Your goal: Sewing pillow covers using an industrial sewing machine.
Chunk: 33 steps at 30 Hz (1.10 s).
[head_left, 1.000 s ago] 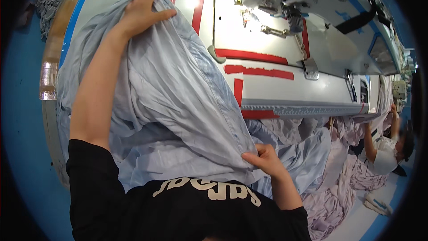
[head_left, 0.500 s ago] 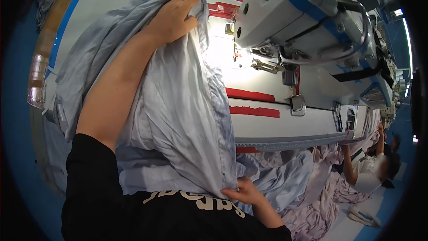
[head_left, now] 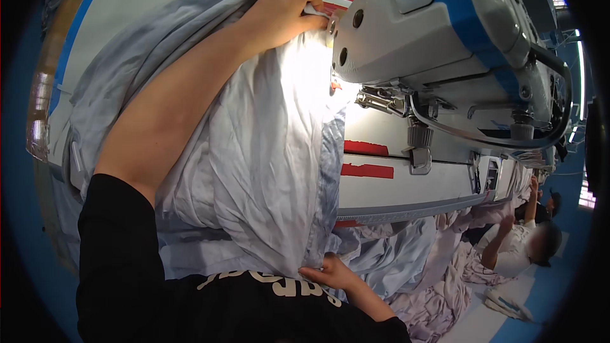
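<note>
The pale blue cloth [head_left: 254, 152] looks soft and floppy. The left hand [head_left: 286, 9], at twelve o'clock, pinches its edge; the right hand [head_left: 327, 273], at six, pinches its hem.

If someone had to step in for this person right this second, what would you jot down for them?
Left hand: stretched forward, gripping the far end of the pale blue fabric right beside the sewing machine head.
Right hand: low, near the body, pinching the near edge of the same fabric.
Things: the fabric is draped over the white table and the left forearm, bunched, lit brightly under the machine's lamp. More cloth is heaped below the table edge; another person sits at far right.
Done: fabric brought up to the machine.
Left: whether it lies under the presser foot is hidden; no seam can be seen yet.
</note>
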### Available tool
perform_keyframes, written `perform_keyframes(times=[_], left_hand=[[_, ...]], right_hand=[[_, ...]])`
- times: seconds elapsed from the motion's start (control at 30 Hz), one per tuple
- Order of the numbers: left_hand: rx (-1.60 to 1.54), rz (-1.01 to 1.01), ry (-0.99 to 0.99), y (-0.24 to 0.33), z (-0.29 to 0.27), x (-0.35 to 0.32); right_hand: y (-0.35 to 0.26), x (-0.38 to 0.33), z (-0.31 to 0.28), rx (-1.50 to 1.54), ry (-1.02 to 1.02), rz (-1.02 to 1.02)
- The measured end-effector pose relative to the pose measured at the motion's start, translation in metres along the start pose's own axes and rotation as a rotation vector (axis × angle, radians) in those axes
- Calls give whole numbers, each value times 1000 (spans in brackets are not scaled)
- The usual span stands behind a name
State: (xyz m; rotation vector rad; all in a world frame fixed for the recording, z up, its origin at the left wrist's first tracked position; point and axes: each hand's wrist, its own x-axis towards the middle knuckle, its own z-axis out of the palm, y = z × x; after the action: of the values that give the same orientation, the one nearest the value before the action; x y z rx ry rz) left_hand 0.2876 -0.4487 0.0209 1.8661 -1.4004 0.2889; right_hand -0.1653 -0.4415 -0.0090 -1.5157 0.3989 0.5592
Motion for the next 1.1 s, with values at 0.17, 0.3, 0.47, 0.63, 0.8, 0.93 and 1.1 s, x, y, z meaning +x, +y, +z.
perform_keyframes(times=[0.17, 0.3, 0.47, 0.63, 0.8, 0.93, 1.1], left_hand=[[69, -203, -263, 0, 0, 15], [-48, -97, -135, -9, 4, 15], [6, 75, -40, 0, 2, 8], [370, -79, -404, 118, -51, -56], [210, -91, -742, 182, -92, -159], [81, -256, -575, 119, -117, -186], [178, -129, -652, 108, -130, -196]], right_hand=[[-11, 10, 0, -75, -6, -50], [-13, 17, 3, -150, 16, -341], [-12, 12, 12, -145, -96, -164], [-14, 0, 29, 101, -69, -52], [-12, -8, 39, 319, -59, -175], [-3, -11, 38, 161, -168, -219], [9, -30, 54, 226, -169, -202]])
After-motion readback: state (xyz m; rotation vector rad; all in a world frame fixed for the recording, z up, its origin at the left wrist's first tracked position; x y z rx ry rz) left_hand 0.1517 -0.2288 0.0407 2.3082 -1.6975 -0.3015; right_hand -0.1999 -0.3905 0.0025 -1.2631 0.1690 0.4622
